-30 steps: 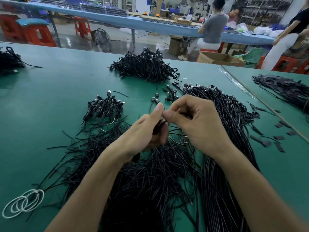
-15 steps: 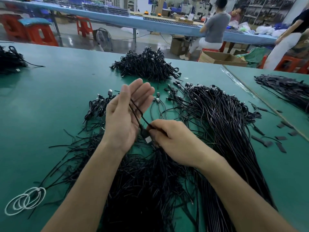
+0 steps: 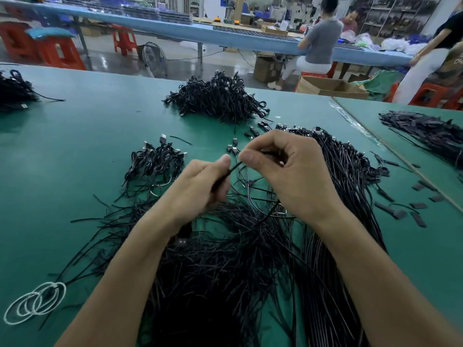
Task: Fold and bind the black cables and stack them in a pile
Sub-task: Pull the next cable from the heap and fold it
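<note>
My left hand (image 3: pixel 200 186) curls round a folded black cable (image 3: pixel 234 169) above the green table (image 3: pixel 75 146). My right hand (image 3: pixel 290 174) pinches the same cable's strand between thumb and fingers, close to the left thumb. Under both hands lies a heap of black twist ties (image 3: pixel 213 259). A long bundle of loose black cables (image 3: pixel 350 186) runs along the right. A small pile of bound cables (image 3: pixel 156 161) sits left of my hands. A larger pile of bound cables (image 3: pixel 218 98) lies farther back.
White rings (image 3: pixel 35 303) lie at the near left. Black cables (image 3: pixel 15 91) sit at the far left and black strips (image 3: pixel 426 134) on the adjoining table at right. Small black pieces (image 3: pixel 400 211) are scattered right. People sit and stand beyond the table.
A second ago both hands pinched a cable together. Half a second ago my left hand was spread with a cable across its palm. Now its fingers are curled on the cable and my right hand has risen.
</note>
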A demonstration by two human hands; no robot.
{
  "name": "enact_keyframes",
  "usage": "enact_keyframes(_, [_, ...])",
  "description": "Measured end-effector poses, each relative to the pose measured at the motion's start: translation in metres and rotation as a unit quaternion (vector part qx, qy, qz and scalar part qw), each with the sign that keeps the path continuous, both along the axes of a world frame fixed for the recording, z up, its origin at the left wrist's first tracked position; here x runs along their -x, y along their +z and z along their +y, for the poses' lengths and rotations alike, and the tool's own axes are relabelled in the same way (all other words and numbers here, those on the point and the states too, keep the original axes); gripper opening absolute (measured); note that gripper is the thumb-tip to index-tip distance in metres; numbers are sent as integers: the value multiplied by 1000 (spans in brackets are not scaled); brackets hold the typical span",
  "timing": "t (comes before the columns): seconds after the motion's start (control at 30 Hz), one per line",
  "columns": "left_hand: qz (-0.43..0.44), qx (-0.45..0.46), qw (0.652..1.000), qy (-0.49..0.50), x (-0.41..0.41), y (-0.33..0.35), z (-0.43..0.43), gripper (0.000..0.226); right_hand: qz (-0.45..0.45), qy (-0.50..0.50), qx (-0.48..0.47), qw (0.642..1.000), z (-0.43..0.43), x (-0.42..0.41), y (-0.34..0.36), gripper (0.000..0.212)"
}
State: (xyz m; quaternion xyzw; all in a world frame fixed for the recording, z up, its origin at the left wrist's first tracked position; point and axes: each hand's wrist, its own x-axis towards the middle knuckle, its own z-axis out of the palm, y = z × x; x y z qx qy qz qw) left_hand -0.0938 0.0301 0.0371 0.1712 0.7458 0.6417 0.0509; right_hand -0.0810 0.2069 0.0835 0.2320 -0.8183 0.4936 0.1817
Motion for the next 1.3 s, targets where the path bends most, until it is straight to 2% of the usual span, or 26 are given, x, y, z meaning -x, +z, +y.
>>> enact_keyframes(0.07, [-52, -87, 991, -88, -2, 5, -7, 60, -23, -9, -1, 1000, 2, 2, -4, 6])
enact_keyframes(0.13, [-129, -206, 949, -200, -5, 9, -14, 54, -67, -19, -1, 998, 4, 5, -12, 8])
enact_keyframes(0.2, [-193, -337, 874, -293, -6, 13, -15, 48, -103, -30, 7, 994, 6, 6, -20, 13])
enact_keyframes(0.27, [-244, -466, 779, -341, -6, 16, -14, 44, -118, -33, -11, 992, 3, 3, -26, 16])
enact_keyframes(0.3, [-258, -513, 747, -336, -5, 17, -12, 43, -123, -26, -29, 992, 0, 1, -28, 16])
enact_keyframes(0.33, [-260, -548, 734, -307, -3, 18, -10, 42, -132, -13, -48, 990, -3, -1, -30, 16])
enact_keyframes(0.37, [-248, -571, 742, -250, -2, 19, -7, 42, -143, -1, -65, 988, -6, -3, -33, 18])
enact_keyframes(0.4, [-221, -578, 766, -172, -1, 18, -4, 46, -156, 10, -79, 985, -9, -5, -34, 20])
enact_keyframes(0.47, [-129, -547, 827, -23, 2, 15, 3, 54, -168, 21, -110, 979, -13, -9, -35, 19])
enact_keyframes(0.53, [-33, -489, 870, 57, 7, 8, 9, 52, -158, 29, -139, 977, -17, -13, -34, 17])
enact_keyframes(0.63, [75, -372, 916, 129, 12, -2, 8, 43, -136, 39, -158, 977, -20, -17, -30, 21])
enact_keyframes(0.7, [130, -234, 949, 166, 11, -5, 5, 40, -103, 29, -179, 978, -19, -18, -27, 26])
enact_keyframes(0.8, [180, 3, 973, 141, 4, -3, 8, 45, -62, 19, -183, 981, -14, -17, -18, 21])
enact_keyframes(0.87, [150, 65, 982, 91, 0, 0, 13, 51, -39, 10, -183, 982, -8, -16, -12, 14])
enact_keyframes(0.93, [47, 24, 998, 18, -5, 3, 16, 59, -33, 11, -161, 986, -1, -13, -9, 8])
enact_keyframes(1.03, [-71, 2, 995, -66, -9, 6, 14, 66, -66, 36, -75, 994, 5, -10, -7, 14])
enact_keyframes(1.17, [-144, -119, 965, -182, -9, 6, 9, 56, -108, 80, 24, 991, 11, -6, -7, 19])
enact_keyframes(1.3, [-160, -185, 952, -184, -6, 3, 5, 52, -180, 47, 88, 979, 19, -2, -18, 18])
